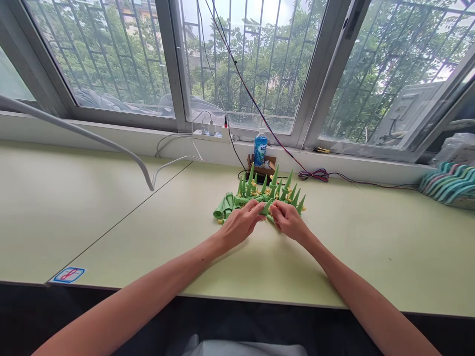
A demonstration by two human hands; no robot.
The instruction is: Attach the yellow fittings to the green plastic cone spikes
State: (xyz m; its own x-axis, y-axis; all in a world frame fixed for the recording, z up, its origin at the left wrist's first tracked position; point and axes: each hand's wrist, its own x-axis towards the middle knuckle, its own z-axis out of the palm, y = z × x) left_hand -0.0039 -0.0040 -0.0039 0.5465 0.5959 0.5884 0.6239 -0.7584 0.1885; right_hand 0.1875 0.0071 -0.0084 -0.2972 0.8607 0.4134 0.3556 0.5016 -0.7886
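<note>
Several green plastic cone spikes with small yellow parts stand and lie in a cluster at the middle of the pale green table. My left hand and my right hand meet at the near edge of the cluster. Both have their fingers pinched together around one green cone piece held between them. A few green pieces lie on their sides just left of my left hand.
A water bottle with a blue label stands in a small brown box behind the cones. White cables and dark wires run along the windowsill. A power strip sits on the sill. Stacked teal items lie at the far right.
</note>
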